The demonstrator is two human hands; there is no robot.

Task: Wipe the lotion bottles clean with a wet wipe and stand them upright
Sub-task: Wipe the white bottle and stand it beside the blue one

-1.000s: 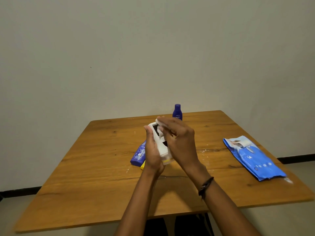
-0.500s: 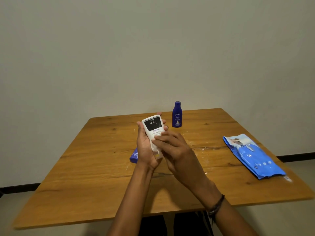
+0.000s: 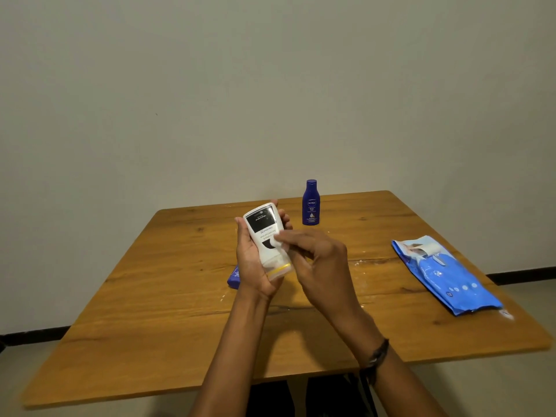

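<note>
Head view showed the left hand point(image 3: 251, 266) gripping the white bottle point(image 3: 264, 233) above the counter point(image 3: 180, 311) while the right hand point(image 3: 322, 263) pinched a wet wipe point(image 3: 278, 241) against it, wiping; next it probably needed standing upright.

a wooden table point(image 3: 144, 332) stands before a plain wall point(image 3: 270, 85) with a black baseboard point(image 3: 36, 334).
</note>
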